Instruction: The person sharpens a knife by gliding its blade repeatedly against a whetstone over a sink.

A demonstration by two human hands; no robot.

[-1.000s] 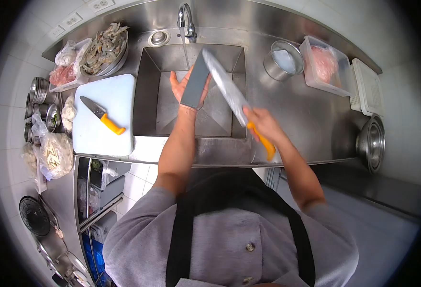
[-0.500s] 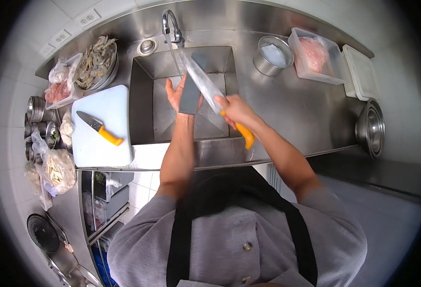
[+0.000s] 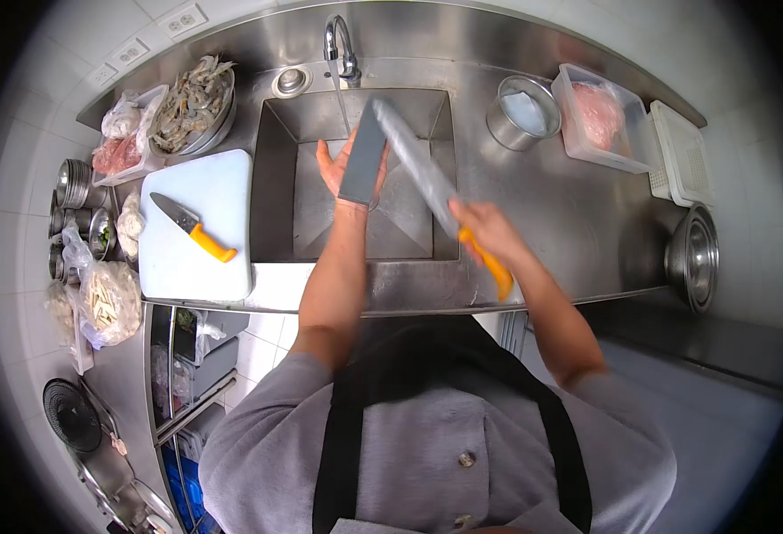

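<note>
Over the sink [image 3: 311,209], my left hand [image 3: 339,165] supports a long grey sharpening stone [image 3: 364,160], which lies along its palm and wrist with the thumb out to the side. My right hand [image 3: 489,233] is closed round the yellow handle of a large knife [image 3: 416,165]. The blurred blade slants up and left, its tip end at the upper part of the stone; whether they touch is unclear. Water runs from the faucet [image 3: 342,53] behind the stone. A second yellow-handled knife [image 3: 194,228] lies on the white cutting board [image 3: 162,276] left of the sink.
Back left are a bowl of shrimp [image 3: 194,107] and a tub of meat [image 3: 125,153]. A bag of pale strips [image 3: 107,303] sits at the left. Rightward stand a metal pot [image 3: 523,113], a tub with pink meat [image 3: 598,116], a white basket [image 3: 682,156] and nested metal bowls [image 3: 696,258].
Compared with half a second ago, my right hand and the knife have moved right relative to the stone, and the blade has swung away from it. The whole view has shifted slightly.
</note>
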